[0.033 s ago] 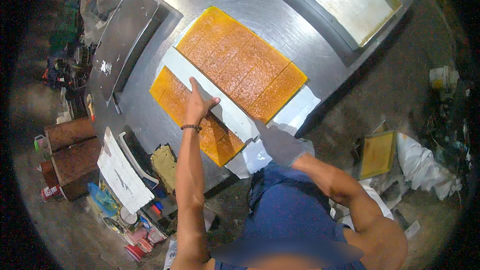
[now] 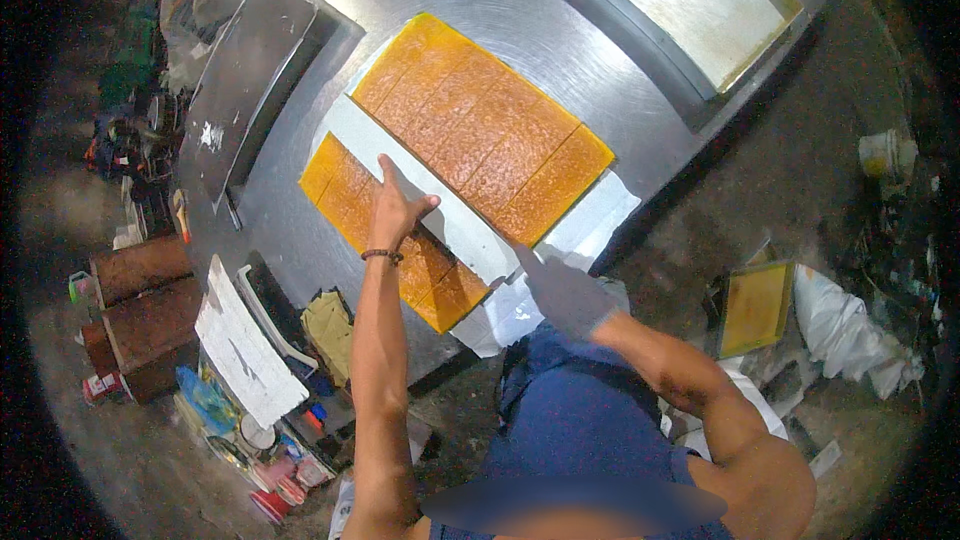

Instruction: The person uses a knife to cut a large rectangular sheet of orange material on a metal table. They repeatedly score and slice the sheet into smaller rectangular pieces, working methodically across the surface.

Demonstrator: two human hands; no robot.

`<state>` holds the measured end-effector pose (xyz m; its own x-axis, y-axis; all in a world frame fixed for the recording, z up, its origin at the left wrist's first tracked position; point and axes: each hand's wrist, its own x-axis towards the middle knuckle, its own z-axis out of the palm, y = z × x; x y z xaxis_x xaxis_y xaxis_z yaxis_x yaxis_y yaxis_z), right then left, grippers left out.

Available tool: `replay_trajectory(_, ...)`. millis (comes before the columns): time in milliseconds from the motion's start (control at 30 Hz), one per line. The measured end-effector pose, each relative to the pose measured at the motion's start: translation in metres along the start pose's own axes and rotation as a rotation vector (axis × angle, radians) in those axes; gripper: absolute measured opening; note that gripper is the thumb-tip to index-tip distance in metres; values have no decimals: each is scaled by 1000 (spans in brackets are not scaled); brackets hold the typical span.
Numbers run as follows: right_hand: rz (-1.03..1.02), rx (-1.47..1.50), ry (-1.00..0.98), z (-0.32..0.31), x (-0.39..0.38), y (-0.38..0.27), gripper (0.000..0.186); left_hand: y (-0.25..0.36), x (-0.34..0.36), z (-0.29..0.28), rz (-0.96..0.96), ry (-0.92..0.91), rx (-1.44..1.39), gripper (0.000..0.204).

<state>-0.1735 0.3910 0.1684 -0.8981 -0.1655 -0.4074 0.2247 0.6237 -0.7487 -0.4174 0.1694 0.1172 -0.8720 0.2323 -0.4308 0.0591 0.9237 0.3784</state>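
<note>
A flat orange-yellow slab (image 2: pixel 470 120) with a grainy brownish top and straight cut lines lies on white sheeting (image 2: pixel 590 225). Across it runs a long pale straightedge strip (image 2: pixel 450 212). My bare left hand (image 2: pixel 398 205), a beaded bracelet at its wrist, presses on the strip with thumb and forefinger spread; its other fingers are partly hidden. At the strip's near right end is my right hand (image 2: pixel 565 290) in a grey glove. Its fingers are closed, the forefinger pointing along the strip's edge beside the slab. Whatever it grips is hidden.
Everything rests on a shiny metal table (image 2: pixel 290 270). A dark tray (image 2: pixel 250 90) sits at the left, and a pale, shallow-edged tray (image 2: pixel 690 0) at the far right. Brown boxes (image 2: pixel 150 325) and a white board (image 2: pixel 245 345) stand left; a yellow framed panel (image 2: pixel 755 308) leans on the right.
My right hand has shifted very slightly toward me and to the right along the strip's near end. The left hand, strip and slab look unmoved.
</note>
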Motion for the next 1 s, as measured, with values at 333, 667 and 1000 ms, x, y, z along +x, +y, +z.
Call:
replay_trajectory(333,57,-101,40,15,-12,11,53,4,-1,-3,2,-32,-96,126)
replay_trajectory(667,52,-103,-20,15,-37,24,57,-8,3,9,113,95,-6,126)
replay_trajectory(1000,170,21,-193,40,-47,58,57,-16,8,11,153,113,-31,124)
